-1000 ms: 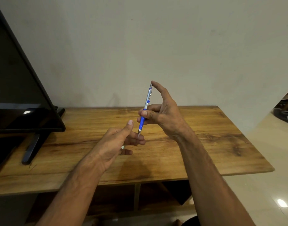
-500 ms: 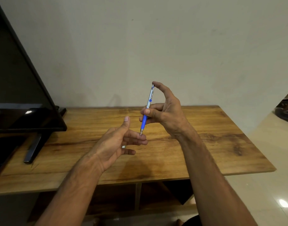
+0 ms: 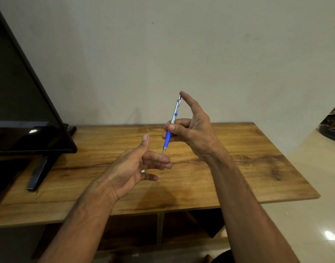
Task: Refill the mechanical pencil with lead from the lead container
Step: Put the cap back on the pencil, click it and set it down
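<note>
Right hand (image 3: 191,130) is up over the wooden table (image 3: 248,168), pinching the pencil (image 3: 171,123) at its blue grip between thumb and curled fingers, with the forefinger stretched high and resting on the push cap at the top. The pencil stands close to upright, leaning a little, with its metal tip pointing down at the forefinger of the left hand (image 3: 133,166). Whether it is touching or just clear of it, I cannot tell. That left hand is loose and released underneath, thumb raised, fingers relaxed, gripping nothing I can make out. There is a small pale glint between its lower fingers, too small to name. As for progress, the cap looks to be on and a finger is set to press it, so my read is a click-and-check: feeding lead toward the tip and feeling for it with the other hand. That could mean the refill is in and being tested, or the pencil is being checked for empty. No lead shows at the tip and the lead container is nowhere in view, so neither is confirmed. For writing, there is nothing legible: the silver upper barrel with its blue clip stud shows no readable print, and the dark screen (image 3: 20,111) at left shows no logo I can read.
</note>
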